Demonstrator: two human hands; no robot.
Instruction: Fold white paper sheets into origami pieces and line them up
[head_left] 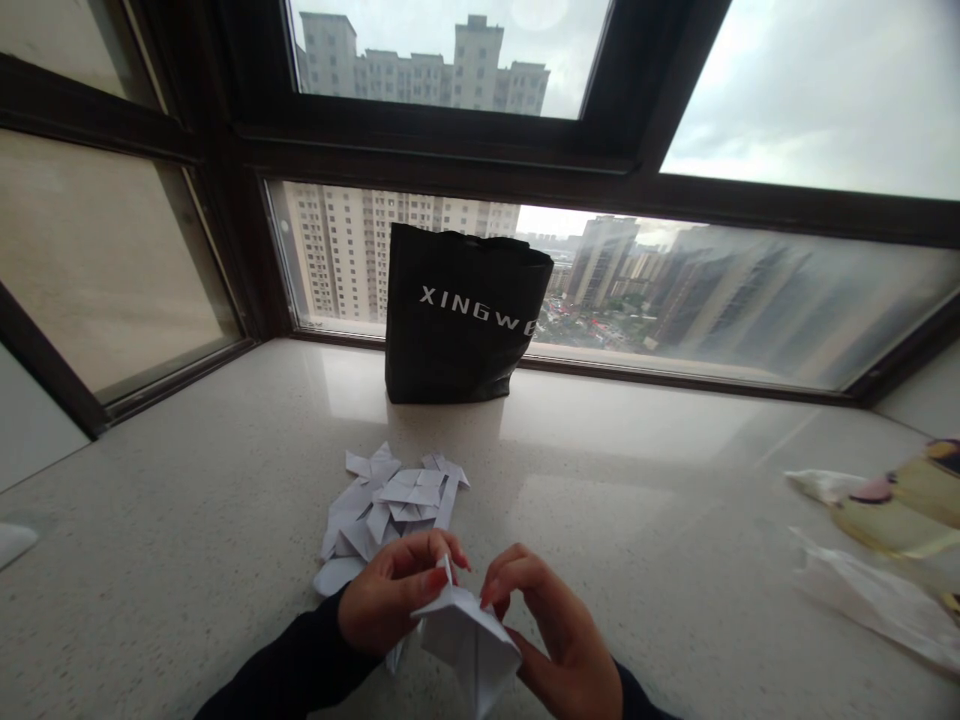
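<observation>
- Here's the left hand (pixel 386 590), reaching in from a dark sleeve, wrist low, fingers curled inward, thumb and fingertips pinching a raised fold.
- Over on the other side, the right hand (pixel 559 630) angles in to meet it, fingers bent, tips gripping the opposite edge.
- And between them, the folded paper (pixel 469 645)! White, creased, sitting right between both sets of fingertips, its lower part spreading toward the wearer.
- Just beyond the left hand, a pile of folded paper pieces (pixel 382 505), overlapping loosely on the pale speckled counter (pixel 637 480).
- Farther back, the black bag (pixel 457 340) stands upright near the window (pixel 750 290), white lettering across its front; what's inside can't be seen.
- Out right, well apart from the hands, clear plastic packaging (pixel 870 590) lies beside a yellowish printed item (pixel 900 510), partly cut off by the frame edge.
</observation>
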